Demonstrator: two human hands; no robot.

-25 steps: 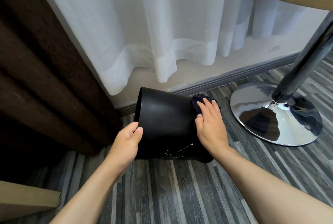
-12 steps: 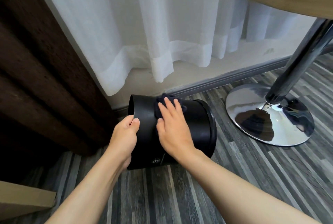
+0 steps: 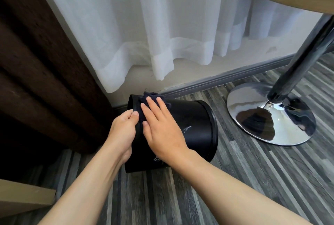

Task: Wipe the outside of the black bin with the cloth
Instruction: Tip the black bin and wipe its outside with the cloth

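**Black bin on its side, cloth pressed near its left end**

Black bin (image 3: 189,125) lies tipped on the grey plank floor (image 3: 253,179), just in front of the skirting board (image 3: 226,77) and below the white curtain (image 3: 144,34). Left of the bin hangs a dark brown drape (image 3: 45,62). The left hand (image 3: 122,130) is clenched on the bin's left end, thumb on the outer wall, steadying it. Beside it, the right hand (image 3: 159,125) lies flat with fingers spread, pressing a dark cloth (image 3: 150,98) against the upper wall. Right of the bin, near but apart, stands a chrome table base (image 3: 271,116).

The bin looks like light, stiff, smooth plastic, likely to roll or slide when pushed. Holding it by the end edge, as the left hand does, seems soundest. The soft cloth should follow the curve.
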